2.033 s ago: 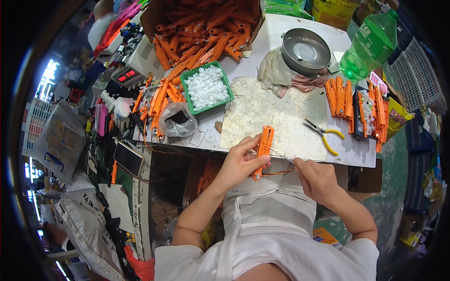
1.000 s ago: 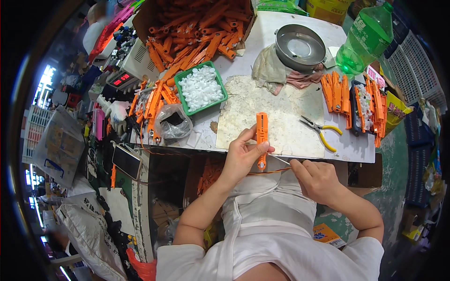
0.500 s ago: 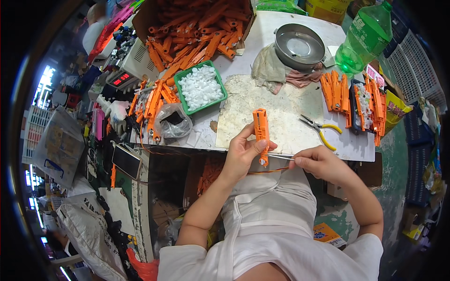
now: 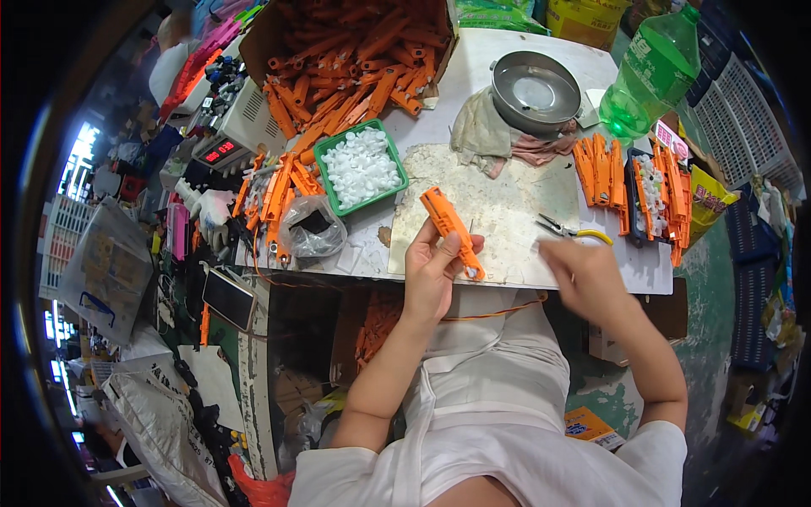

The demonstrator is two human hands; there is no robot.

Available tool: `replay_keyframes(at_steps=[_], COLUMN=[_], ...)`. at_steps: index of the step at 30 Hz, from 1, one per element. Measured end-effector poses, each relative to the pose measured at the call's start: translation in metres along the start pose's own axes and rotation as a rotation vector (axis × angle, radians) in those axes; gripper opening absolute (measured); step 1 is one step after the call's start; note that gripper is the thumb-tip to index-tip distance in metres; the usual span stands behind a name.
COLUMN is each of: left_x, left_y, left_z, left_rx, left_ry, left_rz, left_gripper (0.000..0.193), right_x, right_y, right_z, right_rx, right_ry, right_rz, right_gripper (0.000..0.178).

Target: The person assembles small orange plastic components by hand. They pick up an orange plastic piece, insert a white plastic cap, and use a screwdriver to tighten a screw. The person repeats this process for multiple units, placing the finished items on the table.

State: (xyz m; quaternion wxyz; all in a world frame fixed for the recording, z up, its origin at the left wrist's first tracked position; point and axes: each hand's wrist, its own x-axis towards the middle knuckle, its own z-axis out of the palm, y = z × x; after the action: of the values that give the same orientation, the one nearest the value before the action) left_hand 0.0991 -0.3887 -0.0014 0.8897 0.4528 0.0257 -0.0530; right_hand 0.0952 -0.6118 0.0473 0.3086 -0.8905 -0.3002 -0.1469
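Observation:
My left hand (image 4: pixel 429 275) is closed around a long orange plastic part (image 4: pixel 449 221), held tilted above the front edge of the work board. Its upper end points away from me and to the left. My right hand (image 4: pixel 590 272) is smeared by motion at the table's front edge, just below the pliers (image 4: pixel 596 236) with yellow handles. Its fingers are too blurred to show whether anything is in them. The pliers lie on the table by the right side of the stained pale board (image 4: pixel 515 203). A yellow and red wire (image 4: pixel 500 313) crosses my lap.
A green basket (image 4: pixel 405 181) of small white pieces stands left of the board, beside a clear plastic bag (image 4: pixel 312 242). Behind are a box of orange parts (image 4: pixel 372 46), a metal pan (image 4: pixel 536 127) and a cloth (image 4: pixel 480 135). More orange parts (image 4: pixel 601 173) and a green bottle (image 4: pixel 649 76) stand right.
My right hand has moved away from the orange part, up and right toward the pliers. The thin metal rod no longer shows at the part. My left hand has tilted the part leftward.

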Motion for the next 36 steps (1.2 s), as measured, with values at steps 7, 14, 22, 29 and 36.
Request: replay_keyframes(at_steps=[7, 14, 22, 29, 36], left_x=[0.007, -0.009, -0.019, -0.004, 0.000], left_y=[-0.015, -0.015, 0.025, 0.024, 0.020], left_z=[0.007, 0.005, -0.033, -0.032, -0.042], left_rx=[-0.223, -0.119, 1.388, 1.330, 1.285], left_ry=[0.051, 0.113, -0.013, -0.082, -0.174], left_rz=[0.094, 0.089, 0.551, 0.522, 0.524], left_gripper=[0.043, 0.053, 0.065, 0.066, 0.062], right_x=[0.034, 0.027, 0.009, 0.025, 0.048], right_y=[0.039, -0.019, 0.001, 0.012, 0.027], right_z=[0.022, 0.056, 0.056, 0.047, 0.058], right_rx=[-0.175, 0.286, 0.042, 0.245, -0.164], right_ry=[0.104, -0.057, -0.034, -0.036, 0.119], right_rz=[0.064, 0.202, 0.074, 0.302, 0.096], right_gripper=[0.025, 0.037, 0.030, 0.027, 0.021])
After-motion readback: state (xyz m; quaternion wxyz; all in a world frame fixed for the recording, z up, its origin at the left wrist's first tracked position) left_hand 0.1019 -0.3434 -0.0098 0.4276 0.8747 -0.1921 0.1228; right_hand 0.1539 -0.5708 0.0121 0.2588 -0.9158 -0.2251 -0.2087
